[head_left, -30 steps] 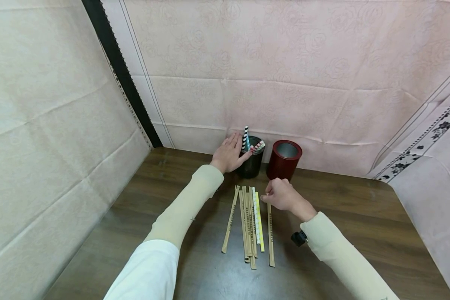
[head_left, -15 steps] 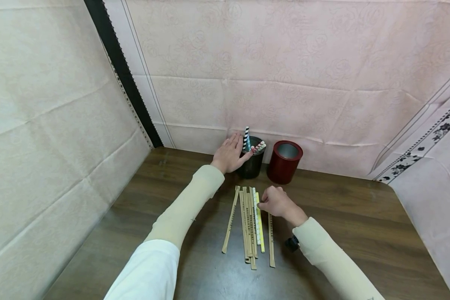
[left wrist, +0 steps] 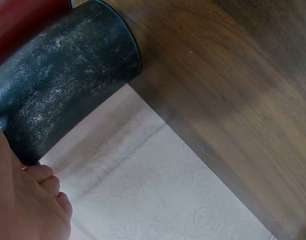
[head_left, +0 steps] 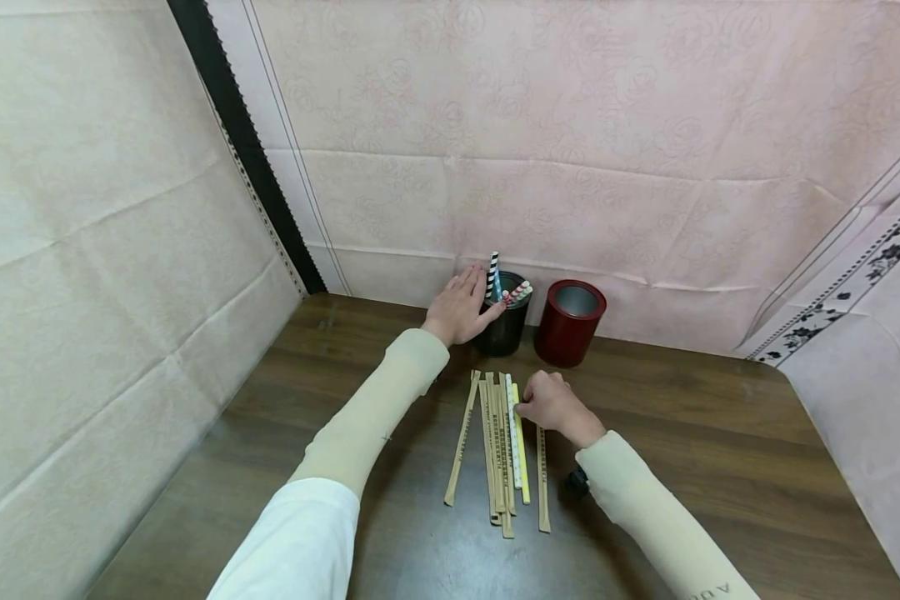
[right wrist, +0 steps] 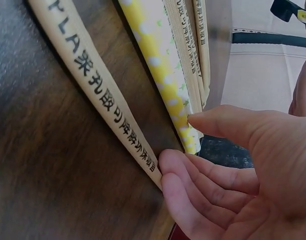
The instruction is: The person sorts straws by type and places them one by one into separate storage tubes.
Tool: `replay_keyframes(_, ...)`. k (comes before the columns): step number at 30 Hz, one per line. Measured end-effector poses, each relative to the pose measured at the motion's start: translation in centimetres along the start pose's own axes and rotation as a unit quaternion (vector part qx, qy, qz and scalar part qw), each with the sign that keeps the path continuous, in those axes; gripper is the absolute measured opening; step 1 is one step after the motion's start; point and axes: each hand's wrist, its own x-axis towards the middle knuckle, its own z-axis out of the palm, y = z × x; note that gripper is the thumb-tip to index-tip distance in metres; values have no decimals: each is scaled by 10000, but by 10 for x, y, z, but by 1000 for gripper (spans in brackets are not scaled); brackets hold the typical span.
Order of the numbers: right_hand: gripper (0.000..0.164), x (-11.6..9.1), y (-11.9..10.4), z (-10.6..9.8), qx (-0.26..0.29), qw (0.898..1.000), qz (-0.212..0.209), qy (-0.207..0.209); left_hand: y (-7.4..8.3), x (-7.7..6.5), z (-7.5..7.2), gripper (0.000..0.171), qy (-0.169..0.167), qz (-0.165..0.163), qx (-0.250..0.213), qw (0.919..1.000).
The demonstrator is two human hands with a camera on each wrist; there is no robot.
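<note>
My left hand (head_left: 457, 310) rests with extended fingers against the left side of a black cup (head_left: 504, 333). Striped paper straws (head_left: 492, 271) stand in that cup, black-and-white, blue and red-and-white among them. On the table, my right hand (head_left: 558, 407) has thumb and forefinger at the far end of a yellow dotted straw (right wrist: 158, 65), pinching it while it lies flat. Left of it lies a white patterned straw (head_left: 509, 425), then several paper-wrapped straws (head_left: 495, 467). One more wrapped straw (right wrist: 93, 75) with printed characters lies to the right, its far end under my right hand.
A red cup (head_left: 562, 342) stands right of the black one, its mouth upward. Another wrapped straw (head_left: 461, 450) lies slanted at the left of the row. Behind the cups rises a pale floral cloth wall (head_left: 570, 167), and another (head_left: 105, 275) closes the left side.
My right hand has moved left, from above the separate wrapped straw to the yellow straw's far end, with its forearm following. The left hand has stayed at the black cup.
</note>
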Motion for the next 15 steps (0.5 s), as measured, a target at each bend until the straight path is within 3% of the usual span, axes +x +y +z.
replay_keyframes(6, 60, 5, 1, 1, -1, 10000, 91, -10, -1, 1, 1, 89, -32, -14, -12, 10000)
replay_keyframes(15, 54, 12, -1, 4, 57, 9977, 678, 15, -1, 2, 2, 89, -17, 9, -56, 10000)
